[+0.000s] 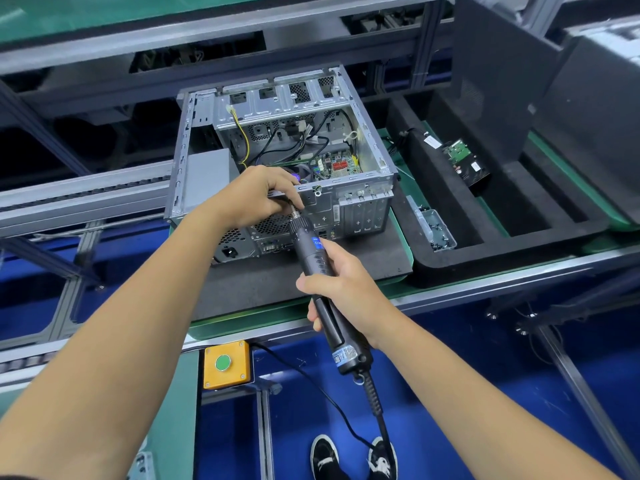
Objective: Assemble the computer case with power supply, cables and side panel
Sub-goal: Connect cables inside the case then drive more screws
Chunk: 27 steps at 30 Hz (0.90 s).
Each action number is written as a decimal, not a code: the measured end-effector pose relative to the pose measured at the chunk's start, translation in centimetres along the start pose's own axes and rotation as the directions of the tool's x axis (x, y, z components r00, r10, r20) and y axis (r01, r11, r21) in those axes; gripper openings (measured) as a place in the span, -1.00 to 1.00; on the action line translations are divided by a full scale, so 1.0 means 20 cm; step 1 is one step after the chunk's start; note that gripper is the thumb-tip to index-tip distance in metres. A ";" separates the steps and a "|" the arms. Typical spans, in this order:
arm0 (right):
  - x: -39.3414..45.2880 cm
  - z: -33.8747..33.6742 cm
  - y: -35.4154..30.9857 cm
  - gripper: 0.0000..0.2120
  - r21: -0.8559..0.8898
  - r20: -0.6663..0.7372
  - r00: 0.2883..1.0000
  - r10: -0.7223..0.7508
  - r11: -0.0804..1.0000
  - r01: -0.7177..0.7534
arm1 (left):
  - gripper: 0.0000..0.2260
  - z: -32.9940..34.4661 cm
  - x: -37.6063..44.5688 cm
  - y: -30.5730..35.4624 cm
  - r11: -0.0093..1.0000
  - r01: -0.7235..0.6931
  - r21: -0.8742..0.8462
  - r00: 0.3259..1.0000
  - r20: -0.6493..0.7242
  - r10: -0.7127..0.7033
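Observation:
An open silver computer case (349, 206) lies on a black foam pad (263, 278), its rear panel facing me. Inside I see the motherboard (337, 165), black cables and a yellow cable (242, 133). The grey power supply (207, 174) sits in the case's left part. My right hand (343, 284) grips a black electric screwdriver (313, 251) whose tip meets the rear panel's top edge. My left hand (258, 195) pinches the screwdriver's bit at that spot. A dark side panel (498, 77) leans upright at the right.
A clear tray of screws (434, 226) lies to the right of the case. A black foam tray (491, 216) holds a hard drive (467, 164). A yellow box with a green button (225, 363) sits at the bench front. The screwdriver's cord (374, 396) hangs toward my shoes.

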State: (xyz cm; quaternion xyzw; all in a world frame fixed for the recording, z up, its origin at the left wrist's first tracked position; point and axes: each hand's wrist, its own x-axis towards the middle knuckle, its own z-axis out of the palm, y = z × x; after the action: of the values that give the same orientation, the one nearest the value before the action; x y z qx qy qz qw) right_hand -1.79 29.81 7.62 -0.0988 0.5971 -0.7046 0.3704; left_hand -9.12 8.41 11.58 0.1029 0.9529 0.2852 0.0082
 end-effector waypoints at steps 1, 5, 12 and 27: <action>0.00 0.00 0.00 -0.51 -0.001 0.003 1.000 -0.001 1.000 0.001 | -0.74 0.00 0.00 0.00 1.000 -0.002 -0.011 1.000 0.001 0.002; 0.00 0.00 0.00 -0.49 0.000 0.005 1.000 -0.009 1.000 0.009 | -0.66 0.00 0.00 0.00 1.000 -0.004 -0.029 1.000 0.021 0.004; 0.00 0.00 0.01 -0.49 -0.018 -0.010 1.000 -0.013 1.000 0.013 | -0.53 -0.02 0.00 0.01 0.984 0.090 -0.150 0.993 0.084 -0.079; -0.04 -0.02 0.06 -0.48 -0.043 0.002 1.000 -0.017 0.999 0.017 | -0.77 -0.05 0.07 0.00 0.916 0.307 -0.259 0.950 0.030 -0.310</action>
State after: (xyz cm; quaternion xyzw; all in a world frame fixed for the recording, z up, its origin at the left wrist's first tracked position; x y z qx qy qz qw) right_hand -1.01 30.54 6.70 -0.1125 0.6109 -0.6948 0.3626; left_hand -10.51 8.13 12.41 -0.0524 0.9113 0.4038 0.0609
